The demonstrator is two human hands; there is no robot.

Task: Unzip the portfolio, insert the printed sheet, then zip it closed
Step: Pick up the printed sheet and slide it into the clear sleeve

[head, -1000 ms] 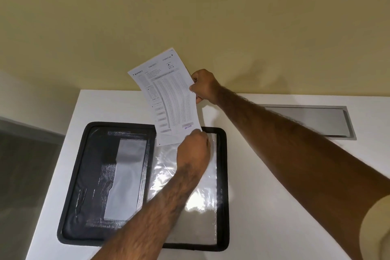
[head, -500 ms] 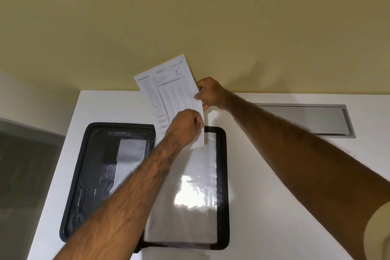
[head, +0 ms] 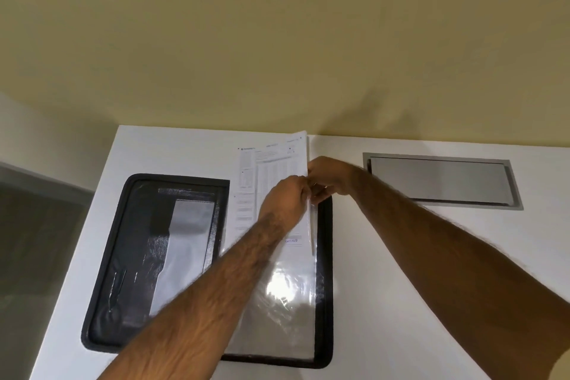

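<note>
Sheet [head: 271,176] stamped "ENTERED"; other print unreadable

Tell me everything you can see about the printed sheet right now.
The printed sheet is white paper with small tables of text, too fine to read. Its lower part sits inside the clear plastic sleeve of the open portfolio; its top lies past the portfolio's far edge. The left hand and right hand pinch its right edge.

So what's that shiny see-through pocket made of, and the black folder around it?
The clear sleeve looks like thin glossy plastic: light glares off it and it wrinkles. The black portfolio seems a soft leather-like or vinyl material, with a creased, slightly shiny lining and a padded rim. The printed sheet is plain matte paper.
</note>
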